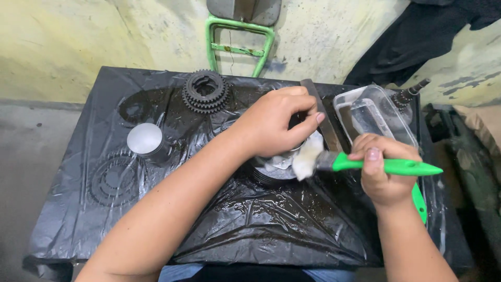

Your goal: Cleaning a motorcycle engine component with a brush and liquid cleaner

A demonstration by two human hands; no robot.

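My left hand (pixel 274 122) grips a round metal engine part (pixel 274 169) that rests on the black plastic sheet (pixel 250 224) in the middle of the table. Only the part's lower rim and pale top show under my fingers. My right hand (pixel 381 172) holds a green-handled paintbrush (pixel 386 166) level, its white bristles (pixel 308 156) pressed against the right side of that part. The sheet around it looks wet and oily.
A stack of dark gears (pixel 205 91) stands at the back. A silver piston (pixel 147 142) sits at the left, near a flat toothed disc (pixel 112 180). A clear plastic tray (pixel 373 115) with liquid, a flat file (pixel 319 112) and a shaft (pixel 412 94) lie at the right.
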